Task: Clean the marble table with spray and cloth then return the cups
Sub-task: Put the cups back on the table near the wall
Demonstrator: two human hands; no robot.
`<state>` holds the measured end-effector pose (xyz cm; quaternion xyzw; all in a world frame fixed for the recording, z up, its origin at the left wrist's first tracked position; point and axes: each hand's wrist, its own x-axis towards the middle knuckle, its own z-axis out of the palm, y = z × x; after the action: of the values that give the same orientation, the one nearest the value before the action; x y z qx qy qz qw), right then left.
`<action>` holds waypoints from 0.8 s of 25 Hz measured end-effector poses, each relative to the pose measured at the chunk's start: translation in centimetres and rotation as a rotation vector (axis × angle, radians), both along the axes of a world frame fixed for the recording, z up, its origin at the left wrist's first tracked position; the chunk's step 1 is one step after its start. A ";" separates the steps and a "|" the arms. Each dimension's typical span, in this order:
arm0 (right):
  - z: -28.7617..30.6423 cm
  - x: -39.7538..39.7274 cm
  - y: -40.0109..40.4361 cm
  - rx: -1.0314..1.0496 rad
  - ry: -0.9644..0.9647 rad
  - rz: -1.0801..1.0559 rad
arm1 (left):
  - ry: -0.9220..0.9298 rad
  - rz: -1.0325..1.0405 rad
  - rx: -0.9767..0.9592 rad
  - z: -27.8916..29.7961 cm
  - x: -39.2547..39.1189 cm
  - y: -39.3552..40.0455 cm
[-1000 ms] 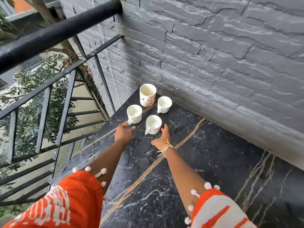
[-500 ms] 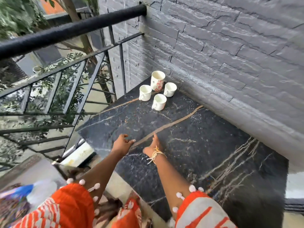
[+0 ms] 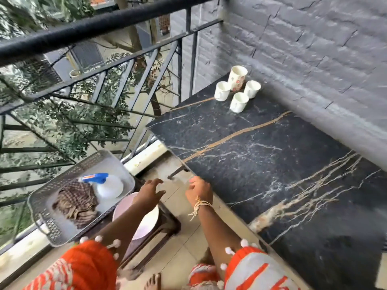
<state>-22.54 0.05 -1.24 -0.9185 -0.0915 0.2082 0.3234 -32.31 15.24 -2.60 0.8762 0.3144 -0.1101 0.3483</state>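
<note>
Orange sleeves with white pom-poms sit nearest of all, both arms reaching out from them over the tiled floor. The left hand [image 3: 149, 192] hangs above a pale bowl [image 3: 146, 225] on a dark stool [image 3: 165, 225], its fingers spread and slack, its grip apart and holding nothing. The right hand [image 3: 199, 190], a string tied at its wrist, hovers at the near edge of the counter [image 3: 272, 174]; its fingers are curled loosely round nothing.

Left of the counter, beside the stool, a grey perforated tray [image 3: 52, 233] holds a crumpled checked cloth [image 3: 76, 203] and, just past it, a white spray bottle [image 3: 107, 184] with a blue trigger, lying on its side and touching the cloth.

Black marble with tan and white veins makes up the counter, which runs along a grey stone wall [image 3: 314, 49]. At the counter's far end, in the corner by that wall, four cups stand close together: a plain white one nearest [image 3: 238, 102], two more [image 3: 222, 91] [image 3: 252, 88] on either side behind it, and a taller flowered cup [image 3: 237, 78] at the back.

Beyond the tray and the counter's left edge a black railing [image 3: 94, 32] runs across, with leafy trees past it.
</note>
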 end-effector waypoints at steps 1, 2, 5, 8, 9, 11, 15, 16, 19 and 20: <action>-0.7 -2.3 0.7 -0.002 0.018 -0.004 | 0.024 0.031 0.014 -0.8 -2.4 0.8; -1.5 -4.4 1.5 -0.013 0.050 0.001 | 0.047 0.047 0.029 -1.5 -4.6 1.6; -4.4 -10.1 3.2 -0.060 0.195 0.064 | 0.134 0.116 -0.021 -3.5 -10.8 3.7; -7.2 -13.9 4.9 -0.115 0.284 0.084 | 0.204 0.173 -0.034 -5.0 -15.2 5.5; -8.1 -14.8 5.3 -0.135 0.305 0.080 | 0.222 0.203 -0.039 -5.4 -16.3 6.0; -9.7 -15.8 6.0 -0.172 0.351 0.033 | 0.226 0.279 -0.059 -6.5 -17.7 6.4; -12.6 -15.4 7.0 -0.151 0.448 -0.090 | 0.227 0.371 -0.130 -9.0 -17.2 6.2; -13.6 -15.3 7.3 -0.132 0.475 -0.098 | 0.246 0.403 -0.141 -9.3 -16.8 5.9; -16.1 -14.7 8.0 -0.041 0.522 -0.149 | 0.289 0.552 -0.214 -11.2 -15.8 6.5; -16.8 -14.4 8.2 -0.004 0.529 -0.167 | 0.299 0.601 -0.247 -12.4 -15.4 7.0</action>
<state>-36.94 8.20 -18.09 -0.8371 0.0727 0.4137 0.3504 -47.73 22.21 -14.96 0.6699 0.5901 -0.1671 0.4185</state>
